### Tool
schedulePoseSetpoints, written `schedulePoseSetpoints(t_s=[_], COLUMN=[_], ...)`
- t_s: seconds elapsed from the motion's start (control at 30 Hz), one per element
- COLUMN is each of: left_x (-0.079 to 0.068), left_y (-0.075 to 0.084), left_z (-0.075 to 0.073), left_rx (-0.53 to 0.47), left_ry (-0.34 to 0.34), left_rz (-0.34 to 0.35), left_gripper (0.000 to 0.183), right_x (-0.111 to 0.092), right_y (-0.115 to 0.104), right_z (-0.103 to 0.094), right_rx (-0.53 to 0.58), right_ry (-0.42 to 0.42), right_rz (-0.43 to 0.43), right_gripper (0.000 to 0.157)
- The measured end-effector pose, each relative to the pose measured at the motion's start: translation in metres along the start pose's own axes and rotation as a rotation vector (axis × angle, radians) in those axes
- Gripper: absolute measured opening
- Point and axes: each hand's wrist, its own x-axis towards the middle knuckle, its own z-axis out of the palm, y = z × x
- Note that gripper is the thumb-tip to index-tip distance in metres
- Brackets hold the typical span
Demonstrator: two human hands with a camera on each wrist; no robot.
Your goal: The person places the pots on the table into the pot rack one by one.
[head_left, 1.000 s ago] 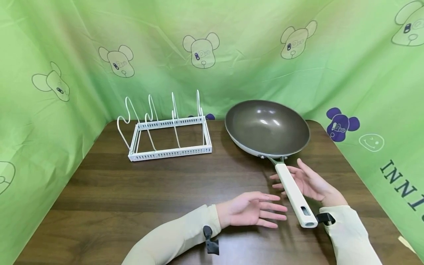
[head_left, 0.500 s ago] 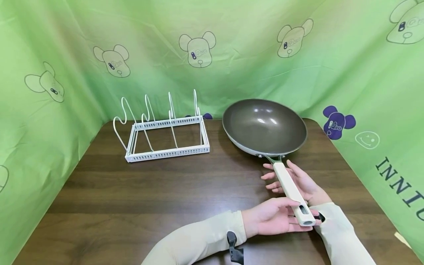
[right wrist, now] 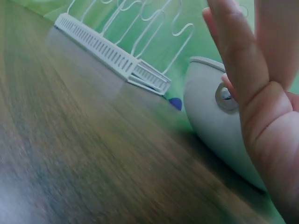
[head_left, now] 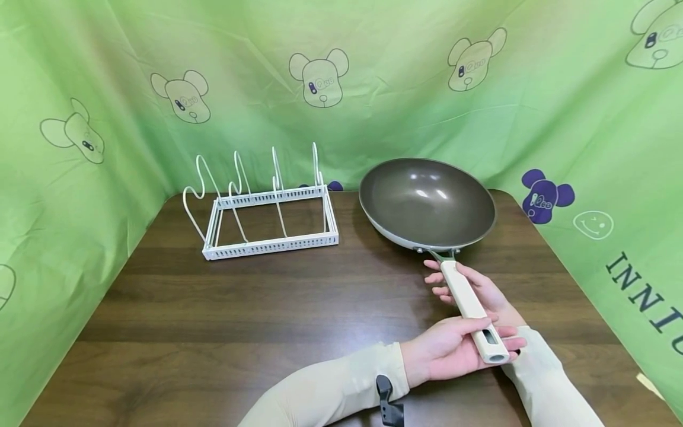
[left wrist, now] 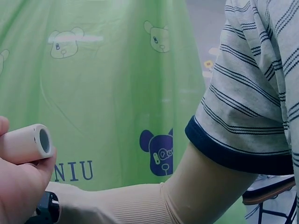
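Note:
A deep, round-sided frying pan [head_left: 427, 207] with a dark inside stands at the back right in the head view. Its cream handle [head_left: 465, 296] points toward me and rises off the table. My left hand [head_left: 448, 356] holds the handle near its end, thumb across the top and fingers stretched underneath. Farther up, my right hand [head_left: 492, 299] lies under the handle, its fingers extended out to the left and its thumb at the right side. In the left wrist view the handle's round end [left wrist: 43, 141] shows above my palm. The pan's pale outer wall [right wrist: 210, 112] appears in the right wrist view.
A white wire pan rack [head_left: 272, 244] with several upright loops stands at the back left. The brown wooden table [head_left: 213, 320] spreads in front of it. Green printed cloth [head_left: 240, 65] hangs around the back and sides. A patterned sleeve [left wrist: 247, 102] shows in the left wrist view.
My left hand has moved right, from beside the handle to holding its end. My right hand has come in closer under the handle, its thumb now against it. The pan has stayed put.

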Motion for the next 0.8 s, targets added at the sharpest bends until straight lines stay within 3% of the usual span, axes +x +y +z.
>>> schedulePoseSetpoints(t_s=[0.23, 0.4, 0.8], left_x=[0.001, 0.001, -0.002], left_y=[0.001, 0.003, 0.002], left_z=[0.004, 0.006, 0.005], left_rx=[0.008, 0.002, 0.074], left_ry=[0.028, 0.040, 0.020], left_rz=[-0.011, -0.021, 0.028], left_gripper=[0.014, 0.015, 0.013], right_x=[0.001, 0.003, 0.005], right_y=[0.006, 0.010, 0.012], right_z=[0.004, 0.003, -0.012], right_rx=[0.136, 0.310, 0.238], right_ry=[-0.012, -0.097, -0.132], right_rz=[-0.022, -0.035, -0.070], right_gripper=[0.053, 0.050, 0.038])
